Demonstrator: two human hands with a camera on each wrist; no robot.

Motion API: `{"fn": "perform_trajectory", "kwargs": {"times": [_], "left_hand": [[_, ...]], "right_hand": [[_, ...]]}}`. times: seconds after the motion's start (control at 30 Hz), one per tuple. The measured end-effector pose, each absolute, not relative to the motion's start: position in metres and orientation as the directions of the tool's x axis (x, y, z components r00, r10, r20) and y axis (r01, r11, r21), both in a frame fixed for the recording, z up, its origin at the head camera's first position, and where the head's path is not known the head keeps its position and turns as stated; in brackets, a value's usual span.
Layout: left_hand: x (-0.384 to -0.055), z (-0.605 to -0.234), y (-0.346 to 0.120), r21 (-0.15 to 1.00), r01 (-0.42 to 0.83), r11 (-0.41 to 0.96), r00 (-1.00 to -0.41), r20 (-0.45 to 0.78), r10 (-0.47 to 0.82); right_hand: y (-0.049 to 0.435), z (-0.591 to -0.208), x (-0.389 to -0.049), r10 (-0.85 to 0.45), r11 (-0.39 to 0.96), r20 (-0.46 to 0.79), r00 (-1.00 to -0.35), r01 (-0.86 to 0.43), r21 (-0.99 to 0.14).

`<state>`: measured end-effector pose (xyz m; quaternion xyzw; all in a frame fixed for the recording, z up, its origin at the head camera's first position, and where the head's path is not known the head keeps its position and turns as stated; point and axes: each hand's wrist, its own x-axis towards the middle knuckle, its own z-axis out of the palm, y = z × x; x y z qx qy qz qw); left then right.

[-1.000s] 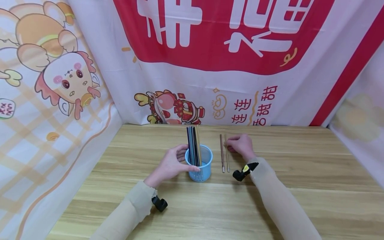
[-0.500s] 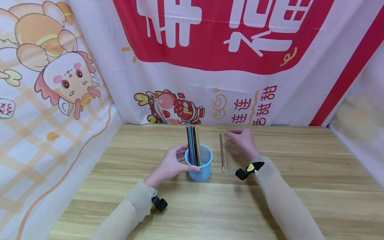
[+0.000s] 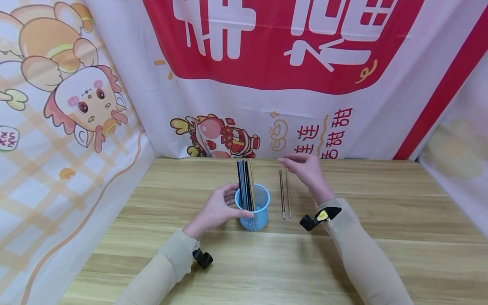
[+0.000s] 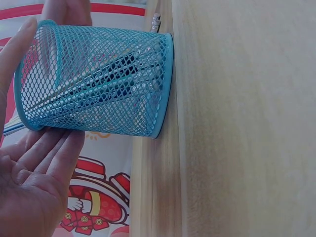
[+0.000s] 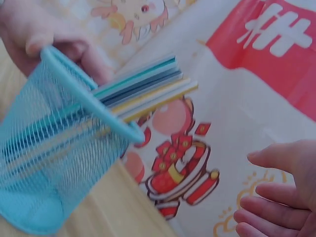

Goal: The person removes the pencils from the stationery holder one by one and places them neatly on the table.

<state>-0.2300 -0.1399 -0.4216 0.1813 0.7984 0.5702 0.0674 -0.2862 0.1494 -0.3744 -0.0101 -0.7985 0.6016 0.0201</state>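
A light blue mesh pen cup stands upright on the wooden table, with several pencils leaning to its left side. My left hand holds the cup round its rim, thumb at the front and fingers behind; the left wrist view shows the thumb by the rim. To the cup's right lie a reddish-brown pencil and a gold pencil, side by side, metal ends nearer me. Over their far ends hovers my right hand, holding nothing; its fingers are spread apart in the right wrist view.
A printed white and red cloth hangs along the table's back edge. Another patterned cloth borders the left side. Bare wooden tabletop stretches in front of the cup.
My right hand has left the gold pencil, rising and moving toward the back of the table. Both loose pencils stay where they were. The left hand and cup have not moved.
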Motion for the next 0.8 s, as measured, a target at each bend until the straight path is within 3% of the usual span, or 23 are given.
{"fn": "perform_trajectory", "kwargs": {"times": [0.4,0.8], "left_hand": [[-0.229,-0.421,-0.140,0.935,0.198,0.295,-0.931,0.085,0.354],[-0.229,-0.421,-0.140,0.935,0.198,0.294,-0.932,0.087,0.351]], "right_hand": [[0.129,-0.357,-0.267,-0.080,0.266,0.083,-0.993,-0.102,-0.959],[0.105,-0.373,-0.262,-0.179,0.234,0.102,-0.979,-0.143,-0.962]]}}
